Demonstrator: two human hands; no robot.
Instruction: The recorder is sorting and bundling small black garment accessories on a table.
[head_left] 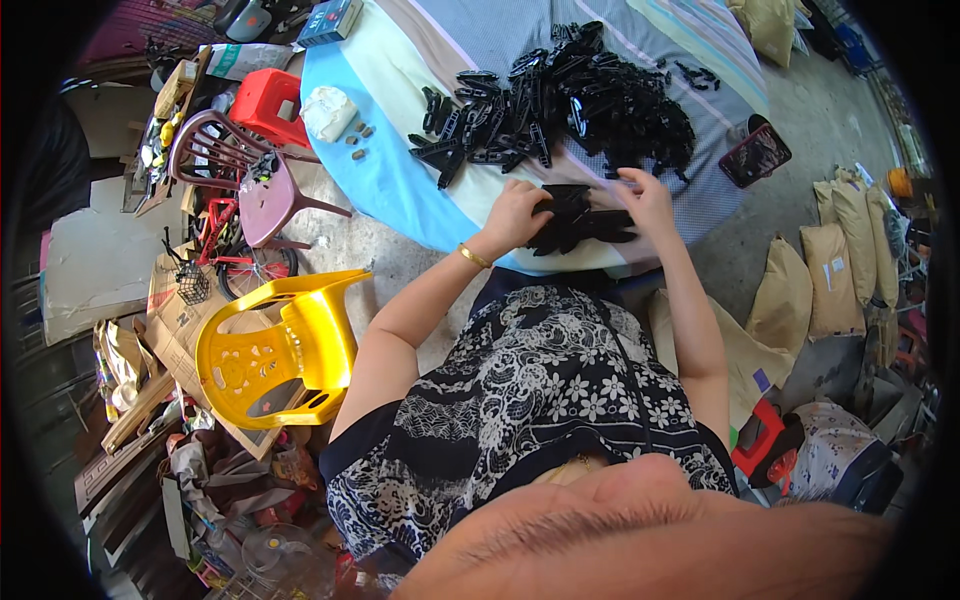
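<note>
My left hand (516, 216), with a gold bracelet at its wrist, has its fingers curled onto the left end of a small stack of black plastic pieces (585, 226) at the cloth's near edge. My right hand (648, 203) is just past the stack's upper right end, finger and thumb bent close together; what they hold, if anything, is too small to make out. Beyond both hands spreads a large heap of glossy black plastic parts (635, 115), long and narrow in shape. Striped cloth (440, 215) in blue, cream and grey lies under everything.
A phone (755, 155) lies at the cloth's right edge. On the left are a crumpled white bag (328, 113), several small brown pieces (359, 154) and a blue box (330, 22). A yellow chair (285, 350), a purple chair (270, 205) and a red stool (268, 105) stand left; brown sacks (830, 275) stand right.
</note>
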